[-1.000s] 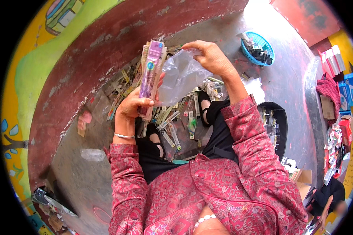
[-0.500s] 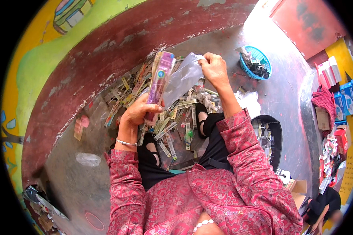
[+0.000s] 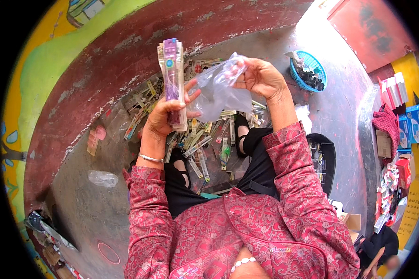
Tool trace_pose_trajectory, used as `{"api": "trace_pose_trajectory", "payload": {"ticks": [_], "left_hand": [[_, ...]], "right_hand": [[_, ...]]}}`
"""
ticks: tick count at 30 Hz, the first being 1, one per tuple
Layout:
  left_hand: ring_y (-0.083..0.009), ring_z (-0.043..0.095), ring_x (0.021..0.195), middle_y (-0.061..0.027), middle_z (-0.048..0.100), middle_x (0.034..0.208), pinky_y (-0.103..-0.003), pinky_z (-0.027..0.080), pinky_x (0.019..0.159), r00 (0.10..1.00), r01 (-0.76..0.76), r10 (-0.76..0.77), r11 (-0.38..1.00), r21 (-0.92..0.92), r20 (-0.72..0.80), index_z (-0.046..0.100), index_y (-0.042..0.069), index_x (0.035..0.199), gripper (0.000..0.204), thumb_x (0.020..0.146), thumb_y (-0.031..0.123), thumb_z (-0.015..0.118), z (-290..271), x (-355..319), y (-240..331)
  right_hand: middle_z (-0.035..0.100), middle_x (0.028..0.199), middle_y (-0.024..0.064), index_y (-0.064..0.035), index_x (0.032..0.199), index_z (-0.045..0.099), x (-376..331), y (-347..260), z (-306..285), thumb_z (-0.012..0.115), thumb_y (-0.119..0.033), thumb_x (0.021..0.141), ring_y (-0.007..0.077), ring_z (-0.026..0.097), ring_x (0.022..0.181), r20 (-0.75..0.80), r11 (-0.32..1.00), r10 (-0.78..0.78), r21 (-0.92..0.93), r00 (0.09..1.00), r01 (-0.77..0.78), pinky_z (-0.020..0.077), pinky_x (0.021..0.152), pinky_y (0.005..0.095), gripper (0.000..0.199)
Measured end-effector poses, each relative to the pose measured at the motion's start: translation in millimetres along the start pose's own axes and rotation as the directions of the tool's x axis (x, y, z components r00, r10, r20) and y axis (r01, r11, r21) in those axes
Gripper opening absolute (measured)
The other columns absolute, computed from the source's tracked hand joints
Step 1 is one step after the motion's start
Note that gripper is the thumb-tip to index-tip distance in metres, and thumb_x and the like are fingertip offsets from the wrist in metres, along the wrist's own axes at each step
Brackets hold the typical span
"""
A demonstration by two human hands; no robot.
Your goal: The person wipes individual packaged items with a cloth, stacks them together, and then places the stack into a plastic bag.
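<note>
A stack of long, narrow packets (image 3: 173, 79) with a purple front stands upright in my left hand (image 3: 160, 116). The thumb presses on the packets' lower part while the other fingers spread out behind, toward the bag. From my right hand (image 3: 266, 81) hangs a thin clear plastic bag (image 3: 219, 95), its top edge at the fingertips. The bag's lower part is close to my left fingers; I cannot tell whether they touch. Below both hands lies a loose pile of slim packets (image 3: 202, 165), partly hidden by the bag and hands.
Beyond my right hand stands a blue basket (image 3: 295, 79) with dark things inside. A black tub (image 3: 329, 162) holding small packets is by my right leg. A crumpled clear bag (image 3: 103, 178) lies on the floor at left. Blue boxes (image 3: 410, 123) line the right wall, with another person (image 3: 379, 246) below.
The packets in my left hand have moved up and left, and the fingers behind them have spread. My right hand has shifted slightly right and turned; the bag looks more bunched.
</note>
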State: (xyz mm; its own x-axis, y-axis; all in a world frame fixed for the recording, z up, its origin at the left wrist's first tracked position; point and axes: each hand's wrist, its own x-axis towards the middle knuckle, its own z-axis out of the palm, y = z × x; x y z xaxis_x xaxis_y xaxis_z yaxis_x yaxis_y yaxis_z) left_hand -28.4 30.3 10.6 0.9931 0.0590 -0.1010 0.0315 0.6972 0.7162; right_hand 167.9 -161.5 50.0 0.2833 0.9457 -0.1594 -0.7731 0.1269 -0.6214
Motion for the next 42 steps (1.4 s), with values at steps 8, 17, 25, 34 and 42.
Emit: {"api": "trace_pose_trajectory", "payload": {"ticks": [8, 17, 25, 34, 42], "left_hand": [[-0.0136, 0.052, 0.081, -0.0027, 0.055, 0.088, -0.028, 0.044, 0.065, 0.992, 0.103, -0.127, 0.79, 0.605, -0.002, 0.054, -0.001, 0.11, 0.047, 0.064, 0.011, 0.061, 0.2, -1.8, -10.9], [-0.0142, 0.048, 0.067, -0.0054, 0.051, 0.07, -0.029, 0.041, 0.06, 0.962, 0.06, -0.271, 0.23, 0.971, 0.005, 0.053, -0.001, 0.096, 0.038, 0.06, 0.01, 0.058, 15.7, 0.1, -9.6], [-0.0153, 0.053, 0.07, -0.0074, 0.056, 0.073, -0.03, 0.044, 0.064, 0.923, 0.204, -0.355, 0.12, 0.972, -0.15, 0.056, -0.004, 0.095, 0.034, 0.064, 0.012, 0.057, -3.8, -0.4, -13.1], [-0.0205, 0.058, 0.066, -0.014, 0.059, 0.075, -0.032, 0.046, 0.058, 0.894, 0.344, -0.294, -0.037, 0.938, -0.34, 0.056, -0.004, 0.087, 0.032, 0.064, 0.017, 0.059, 6.8, -2.0, 6.6], [-0.03, 0.06, 0.085, -0.0202, 0.062, 0.092, -0.038, 0.047, 0.075, 0.91, 0.163, -0.375, -0.063, 0.985, -0.174, 0.052, 0.001, 0.11, 0.049, 0.072, 0.029, 0.066, 4.2, 13.6, -24.6]], "right_hand": [[0.061, 0.076, 0.0062, -0.0035, 0.086, 0.055, 10.2, 2.2, -9.8, 0.058, -0.016, 0.085, 0.0132, 0.057, 0.057, -0.325, 0.988, -0.037, 0.129, 0.945, 0.083, 0.046, 0.044, 0.0249, 0.013], [0.059, 0.07, -0.0005, -0.0034, 0.081, 0.059, 6.4, 10.9, 3.0, 0.057, -0.016, 0.085, 0.0037, 0.05, 0.054, -0.323, 0.934, -0.18, -0.352, 0.929, 0.059, 0.0364, 0.042, 0.0155, 0.013], [0.051, 0.065, -0.0048, -0.0071, 0.075, 0.059, 5.2, 15.2, 13.4, 0.058, -0.021, 0.084, 0.0029, 0.04, 0.053, -0.269, 0.624, -0.168, -0.774, 0.948, -0.109, 0.0295, 0.045, 0.0186, 0.016], [0.044, 0.06, -0.0075, -0.0083, 0.074, 0.06, 2.6, 16.8, 14.1, 0.06, -0.025, 0.082, 0.0035, 0.035, 0.051, -0.225, 0.636, -0.09, -0.762, 0.97, -0.118, 0.0261, 0.046, 0.02, 0.018], [0.05, 0.067, -0.0055, -0.008, 0.082, 0.062, 19.2, 52.8, 30.0, 0.061, -0.029, 0.081, 0.0036, 0.04, 0.058, -0.127, 0.646, 0.028, -0.755, 0.992, -0.115, 0.0289, 0.051, 0.0188, 0.021]]}}
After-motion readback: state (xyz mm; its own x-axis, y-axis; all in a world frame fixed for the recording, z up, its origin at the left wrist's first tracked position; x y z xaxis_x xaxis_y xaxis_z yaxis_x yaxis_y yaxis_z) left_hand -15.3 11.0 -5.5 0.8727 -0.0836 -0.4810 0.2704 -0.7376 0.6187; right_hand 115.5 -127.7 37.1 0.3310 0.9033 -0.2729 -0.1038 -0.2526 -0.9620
